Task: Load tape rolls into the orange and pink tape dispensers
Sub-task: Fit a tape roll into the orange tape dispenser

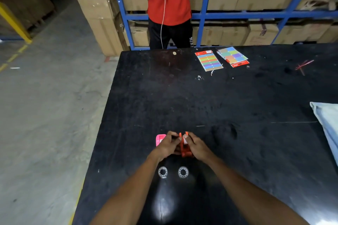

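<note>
The orange tape dispenser (185, 150) stands on the black table (237, 106), gripped from both sides. My left hand (167, 147) pinches its left side and my right hand (196, 146) holds its right side, fingertips at the top. A pink tape dispenser (159, 139) lies just left of my left hand, partly hidden by it. Two clear tape rolls (162, 171) (183, 171) lie flat side by side on the table, nearer to me than the dispensers. Whether a roll sits inside the orange dispenser cannot be made out.
Two packs of coloured sticky labels (209, 60) (234, 56) with a marker (222, 57) lie at the far side. A pale blue cloth (327, 126) is at the right edge. A person in a red shirt (169, 2) stands beyond the table before blue shelving with cartons.
</note>
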`<state>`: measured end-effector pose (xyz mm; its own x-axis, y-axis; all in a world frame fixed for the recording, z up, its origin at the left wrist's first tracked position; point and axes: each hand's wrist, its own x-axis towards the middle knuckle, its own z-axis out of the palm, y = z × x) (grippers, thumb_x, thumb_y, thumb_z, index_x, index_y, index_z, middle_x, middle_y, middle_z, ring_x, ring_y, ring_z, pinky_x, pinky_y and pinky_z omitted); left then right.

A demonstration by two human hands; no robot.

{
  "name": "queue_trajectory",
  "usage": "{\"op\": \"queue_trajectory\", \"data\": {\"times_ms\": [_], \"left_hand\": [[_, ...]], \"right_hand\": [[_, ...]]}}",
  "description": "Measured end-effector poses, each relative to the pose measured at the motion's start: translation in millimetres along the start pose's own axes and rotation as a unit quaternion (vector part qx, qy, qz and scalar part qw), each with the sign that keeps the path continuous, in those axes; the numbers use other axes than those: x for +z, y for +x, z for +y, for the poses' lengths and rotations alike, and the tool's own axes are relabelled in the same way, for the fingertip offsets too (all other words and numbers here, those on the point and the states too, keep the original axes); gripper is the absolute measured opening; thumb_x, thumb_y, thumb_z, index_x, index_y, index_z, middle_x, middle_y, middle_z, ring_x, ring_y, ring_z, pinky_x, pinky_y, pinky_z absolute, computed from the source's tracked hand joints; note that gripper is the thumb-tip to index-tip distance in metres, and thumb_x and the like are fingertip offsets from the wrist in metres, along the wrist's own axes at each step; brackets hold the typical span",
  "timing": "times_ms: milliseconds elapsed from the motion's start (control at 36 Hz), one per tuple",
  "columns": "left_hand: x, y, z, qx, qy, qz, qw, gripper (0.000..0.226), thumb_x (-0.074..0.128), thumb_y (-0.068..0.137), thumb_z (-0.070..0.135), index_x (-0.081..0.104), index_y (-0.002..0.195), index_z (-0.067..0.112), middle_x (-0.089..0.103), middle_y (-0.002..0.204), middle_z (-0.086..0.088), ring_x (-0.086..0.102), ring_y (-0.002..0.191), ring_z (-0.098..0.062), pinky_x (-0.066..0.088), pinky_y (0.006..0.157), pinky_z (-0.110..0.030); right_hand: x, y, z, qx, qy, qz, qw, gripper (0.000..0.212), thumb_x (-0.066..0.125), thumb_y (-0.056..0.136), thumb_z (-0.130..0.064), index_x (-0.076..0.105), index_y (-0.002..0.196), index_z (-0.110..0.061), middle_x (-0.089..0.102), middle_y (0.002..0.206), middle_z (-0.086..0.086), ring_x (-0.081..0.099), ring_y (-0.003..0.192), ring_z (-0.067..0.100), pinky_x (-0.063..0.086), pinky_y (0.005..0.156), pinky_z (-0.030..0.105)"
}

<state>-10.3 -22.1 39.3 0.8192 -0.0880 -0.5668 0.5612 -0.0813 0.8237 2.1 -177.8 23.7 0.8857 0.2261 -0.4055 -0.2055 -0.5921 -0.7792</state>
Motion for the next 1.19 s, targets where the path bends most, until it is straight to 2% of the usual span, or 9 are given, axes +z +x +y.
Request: {"op": "queue_trajectory", "data": {"times_ms": [111, 222, 500, 583, 667, 778, 861, 944, 1194], "left_hand": [[1.0, -4.4, 2.5, -0.007, -0.027, -0.018, 0.999, 0.033, 0.055, 0.098, 0.016, 0.040, 0.125, 0.004, 0.066, 0.087, -0.009, 0.070, 0.068, -0.018, 0.062, 0.063, -0.035], [0.9, -5.5, 5.5, -0.019, -0.057, -0.033, 0.998, 0.033, 0.058, 0.096, 0.019, 0.045, 0.125, 0.010, 0.068, 0.101, -0.014, 0.072, 0.083, -0.027, 0.062, 0.075, -0.047], [-1.0, 7.8, 13.8, -0.030, -0.037, -0.060, 0.997, 0.036, 0.059, 0.096, 0.015, 0.051, 0.128, 0.003, 0.070, 0.102, -0.019, 0.073, 0.085, -0.027, 0.063, 0.074, -0.038], [-10.3, 13.8, 10.9, -0.030, -0.027, -0.039, 0.998, 0.034, 0.058, 0.097, 0.015, 0.054, 0.124, -0.005, 0.069, 0.100, -0.021, 0.072, 0.072, -0.022, 0.063, 0.073, -0.034], [-25.7, 20.8, 7.9, -0.038, -0.004, 0.003, 0.999, 0.031, 0.061, 0.095, 0.012, 0.055, 0.121, -0.003, 0.068, 0.105, -0.024, 0.072, 0.067, -0.020, 0.064, 0.066, -0.032], [-24.5, 28.7, 5.1, -0.079, 0.094, 0.024, 0.992, 0.003, 0.058, 0.095, 0.007, 0.057, 0.094, 0.004, 0.057, 0.069, -0.008, 0.056, 0.039, -0.004, 0.054, 0.044, -0.023], [-12.4, 44.1, -9.5, -0.075, 0.221, 0.060, 0.971, 0.026, 0.070, 0.087, 0.023, 0.060, 0.101, 0.004, 0.067, 0.081, -0.012, 0.068, 0.067, -0.020, 0.060, 0.069, -0.040], [7.3, 47.3, -12.6, -0.049, 0.394, 0.105, 0.912, 0.041, 0.068, 0.086, 0.032, 0.057, 0.114, 0.004, 0.066, 0.115, -0.017, 0.064, 0.107, -0.033, 0.051, 0.089, -0.038], [40.7, 59.3, -14.7, -0.070, 0.550, 0.157, 0.817, 0.048, 0.049, 0.096, 0.018, 0.037, 0.141, 0.006, 0.064, 0.123, -0.016, 0.064, 0.113, -0.034, 0.053, 0.090, -0.041]], "right_hand": [[-2.8, -9.5, -5.6, -0.012, 0.015, 0.005, 1.000, 0.042, 0.033, 0.105, -0.043, 0.047, 0.140, -0.023, 0.058, 0.125, -0.003, 0.054, 0.120, 0.016, 0.038, 0.107, 0.033], [-2.7, -11.7, -7.6, -0.033, 0.015, 0.021, 0.999, 0.030, 0.033, 0.106, -0.039, 0.049, 0.123, -0.020, 0.066, 0.109, 0.004, 0.061, 0.103, 0.020, 0.044, 0.096, 0.037], [-8.8, 0.1, -1.4, -0.041, 0.001, 0.006, 0.999, 0.027, 0.030, 0.106, -0.041, 0.047, 0.114, -0.021, 0.064, 0.107, 0.006, 0.061, 0.100, 0.020, 0.046, 0.092, 0.037], [-20.6, 1.0, -0.1, -0.017, 0.021, 0.011, 1.000, 0.029, 0.028, 0.107, -0.037, 0.047, 0.117, -0.017, 0.063, 0.111, 0.005, 0.058, 0.103, 0.018, 0.038, 0.087, 0.029], [-37.0, 7.1, 11.7, 0.005, 0.026, 0.014, 1.000, 0.033, 0.026, 0.106, -0.041, 0.047, 0.122, -0.020, 0.061, 0.117, 0.003, 0.056, 0.110, 0.018, 0.037, 0.095, 0.031], [-47.8, 13.4, 19.6, 0.017, 0.020, 0.015, 1.000, 0.034, 0.026, 0.106, -0.040, 0.044, 0.128, -0.019, 0.059, 0.117, 0.006, 0.056, 0.107, 0.021, 0.037, 0.093, 0.032], [-45.0, 18.2, 20.8, 0.022, 0.025, 0.019, 0.999, 0.034, 0.028, 0.106, -0.040, 0.044, 0.129, -0.019, 0.059, 0.116, 0.005, 0.056, 0.107, 0.021, 0.034, 0.090, 0.028], [-39.9, 21.8, 22.7, 0.029, 0.030, 0.016, 0.999, 0.034, 0.028, 0.106, -0.041, 0.043, 0.129, -0.021, 0.059, 0.116, 0.004, 0.057, 0.107, 0.022, 0.035, 0.089, 0.028], [-33.0, 16.9, 26.6, 0.050, 0.048, 0.014, 0.998, 0.034, 0.028, 0.106, -0.042, 0.043, 0.130, -0.023, 0.057, 0.115, -0.001, 0.054, 0.104, 0.016, 0.033, 0.089, 0.025]]}}
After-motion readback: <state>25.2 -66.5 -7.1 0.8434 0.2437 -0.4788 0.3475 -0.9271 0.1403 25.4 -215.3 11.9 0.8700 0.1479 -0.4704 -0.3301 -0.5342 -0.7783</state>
